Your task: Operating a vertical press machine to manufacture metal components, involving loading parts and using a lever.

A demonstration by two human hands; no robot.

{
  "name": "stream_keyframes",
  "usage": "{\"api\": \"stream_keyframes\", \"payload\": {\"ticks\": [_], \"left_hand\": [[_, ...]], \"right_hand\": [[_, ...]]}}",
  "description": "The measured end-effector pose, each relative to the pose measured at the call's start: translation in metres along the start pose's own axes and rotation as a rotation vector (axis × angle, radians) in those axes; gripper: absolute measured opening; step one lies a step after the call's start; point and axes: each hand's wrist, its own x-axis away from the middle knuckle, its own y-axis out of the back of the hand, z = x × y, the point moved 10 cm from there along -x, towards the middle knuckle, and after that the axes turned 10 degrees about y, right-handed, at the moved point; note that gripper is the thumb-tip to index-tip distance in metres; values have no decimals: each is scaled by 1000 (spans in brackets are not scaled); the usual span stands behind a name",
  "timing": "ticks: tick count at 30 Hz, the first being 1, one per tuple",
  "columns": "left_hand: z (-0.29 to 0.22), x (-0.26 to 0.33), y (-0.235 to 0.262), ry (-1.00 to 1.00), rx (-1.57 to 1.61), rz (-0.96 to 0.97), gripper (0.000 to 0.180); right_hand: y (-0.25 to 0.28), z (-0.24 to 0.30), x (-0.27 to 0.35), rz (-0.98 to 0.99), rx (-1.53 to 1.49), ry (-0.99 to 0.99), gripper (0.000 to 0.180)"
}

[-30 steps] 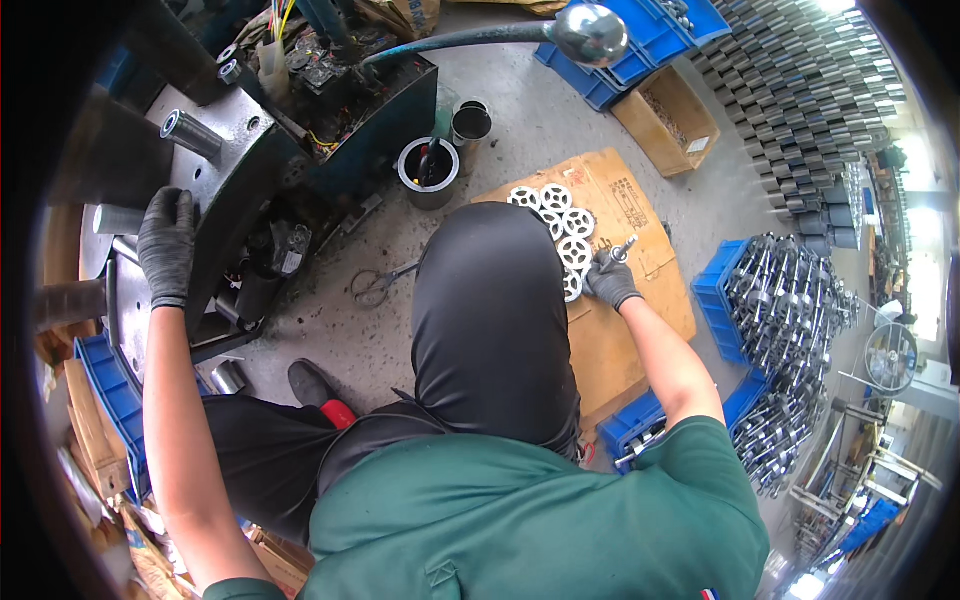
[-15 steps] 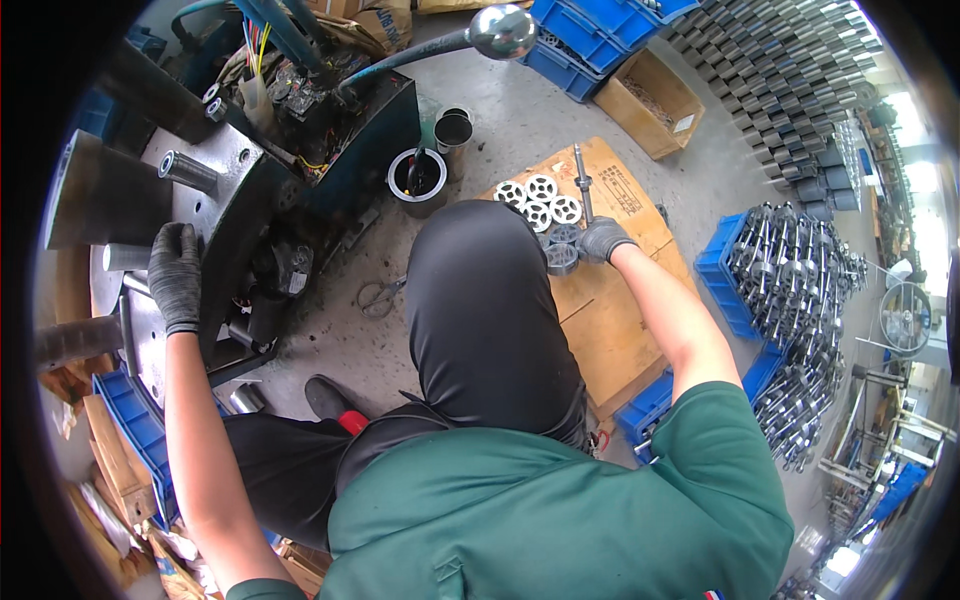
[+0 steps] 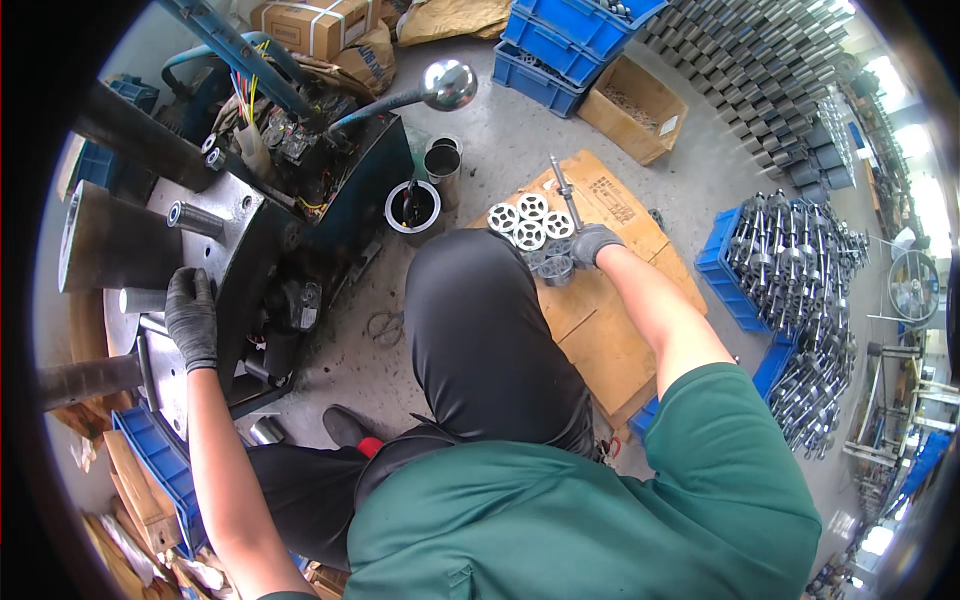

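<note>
My left hand (image 3: 191, 320), in a dark grey glove, lies at the edge of the machine's metal plate (image 3: 218, 262) with its fingers stretched out. Just left of it is a short steel cylinder (image 3: 140, 300); whether they touch I cannot tell. My right hand (image 3: 597, 244), gloved the same way, is closed round the lower end of a metal shaft (image 3: 565, 190). The shaft points up and leans left over the cardboard (image 3: 630, 290). Several white spoked wheels (image 3: 531, 206) sit left of the shaft, and grey round parts (image 3: 555, 268) lie right beside that hand.
A bucket (image 3: 413, 207) and a dark can (image 3: 443, 160) stand beyond my knee. Blue crates (image 3: 545, 78) and a cardboard box (image 3: 633, 108) are at the back. On the right, a blue crate (image 3: 722, 262) is heaped with metal shafts. A rounded metal knob (image 3: 449, 85) sticks out from the machine.
The shaft in my right hand has tipped further left, and that hand has shifted slightly. My left hand stays by the steel cylinder. The whole view has shifted a little.
</note>
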Motion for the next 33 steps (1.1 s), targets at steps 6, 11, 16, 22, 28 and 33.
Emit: {"api": "stream_keyframes", "payload": {"ticks": [6,11,16,22,28,33], "left_hand": [[16,-3,-14,84,284,78,19],[6,2,-1,-25,84,14,22],[10,-3,-5,-45,166,-11,25],[52,-9,-34,196,450,156,26],[58,-9,-36,187,420,120,34],[56,-14,-32,163,378,108,33]], "right_hand": [[9,21,-29,202,156,-16,56],[3,21,-79,61,131,-67,52],[23,30,-112,-93,105,-204,39],[23,36,-74,-47,158,37,37],[-29,-33,22,-258,-214,104,44],[-91,-51,80,-501,-468,14,32]]}}
